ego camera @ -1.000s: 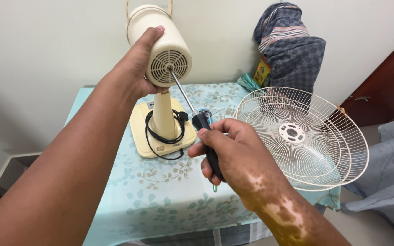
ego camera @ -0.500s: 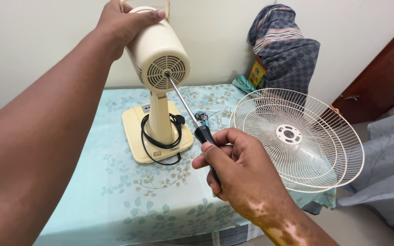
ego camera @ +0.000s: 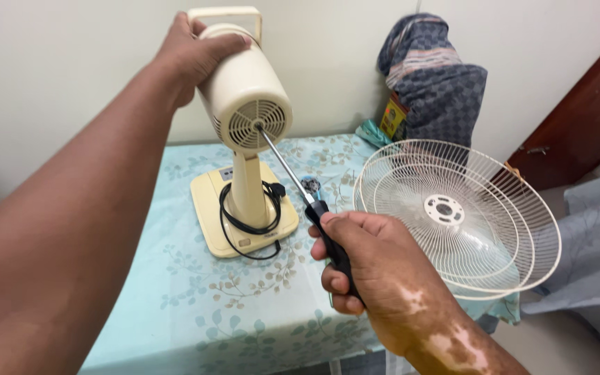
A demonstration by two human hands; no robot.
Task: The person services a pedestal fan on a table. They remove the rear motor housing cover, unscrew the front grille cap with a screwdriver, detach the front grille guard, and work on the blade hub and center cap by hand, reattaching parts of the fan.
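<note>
Fan motor housing (ego camera: 248, 104) upright on stand, base on bench (ego camera: 175, 298). Left hand (ego camera: 192, 52) clamped over housing top rear. Right hand (ego camera: 362, 267) wrapped tight round screwdriver (ego camera: 300, 191); tip at housing's front vent centre.

Risks: tip could skid off centre into vent slots if angle drifts. Hard push could tip the stand backward if top grip loosens. Power cord (ego camera: 248, 222) looped at stand foot, could snag. Wire guards (ego camera: 456, 215) right of housing overhang bench edge; elbow nudge could send them off.
</note>
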